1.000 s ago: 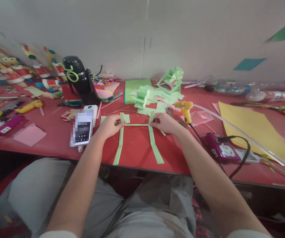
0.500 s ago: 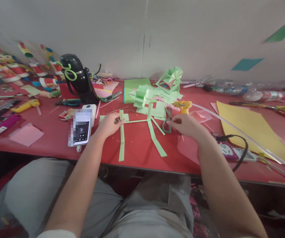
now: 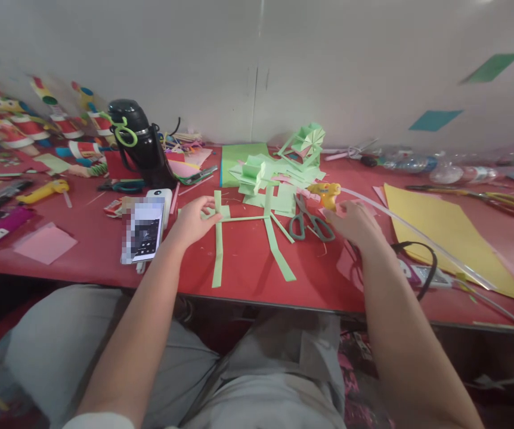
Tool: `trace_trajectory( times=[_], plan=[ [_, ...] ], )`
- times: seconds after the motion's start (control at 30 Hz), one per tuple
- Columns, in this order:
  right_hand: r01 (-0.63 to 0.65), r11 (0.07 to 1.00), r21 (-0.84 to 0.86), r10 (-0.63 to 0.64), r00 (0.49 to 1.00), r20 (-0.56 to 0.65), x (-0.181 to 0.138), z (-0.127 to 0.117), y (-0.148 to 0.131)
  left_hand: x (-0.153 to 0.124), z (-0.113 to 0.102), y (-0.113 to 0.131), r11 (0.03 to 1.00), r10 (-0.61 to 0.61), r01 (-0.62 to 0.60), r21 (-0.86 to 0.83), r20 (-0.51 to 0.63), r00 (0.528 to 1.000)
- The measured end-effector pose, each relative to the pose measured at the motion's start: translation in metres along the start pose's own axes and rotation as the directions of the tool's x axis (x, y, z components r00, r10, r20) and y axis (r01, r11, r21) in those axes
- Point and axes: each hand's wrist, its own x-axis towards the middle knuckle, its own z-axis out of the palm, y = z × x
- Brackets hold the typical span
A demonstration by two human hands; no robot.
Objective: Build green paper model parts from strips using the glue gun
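Note:
Pale green paper strips [image 3: 217,250] lie crossed in a frame shape on the red table [image 3: 248,268]. My left hand [image 3: 191,220] pinches the left strip where the thin cross strip [image 3: 244,218] meets it. My right hand [image 3: 353,223] hovers over the table to the right, fingers stretched toward the yellow glue gun [image 3: 326,193] and holding nothing. Grey-handled scissors [image 3: 309,224] lie between the right strip [image 3: 277,247] and that hand.
A phone [image 3: 143,233] leans by my left hand, with a black flask [image 3: 138,143] behind it. Folded green paper shapes [image 3: 279,170] pile up at the back. A yellow sheet [image 3: 445,232], a power strip [image 3: 418,274] with a black cable, and pink paper [image 3: 45,243] flank the work.
My right hand let go of the right end of the strips and moved right, past the scissors toward the glue gun. My left hand stayed on the left strip.

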Motion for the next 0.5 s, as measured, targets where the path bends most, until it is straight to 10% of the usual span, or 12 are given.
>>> trace_trajectory(
  times=[0.23, 0.5],
  plan=[
    [-0.048, 0.998, 0.039, 0.049, 0.998, -0.031, 0.019, 0.000, -0.019, -0.010, -0.034, 0.026, 0.997, 0.066, -0.069, -0.021, -0.147, 0.987],
    [0.112, 0.839, 0.533, -0.049, 0.990, -0.131, -0.007, -0.024, -0.028, -0.055, -0.059, 0.035, 0.989, 0.053, -0.106, 0.101, 0.426, 0.903]
  ],
)
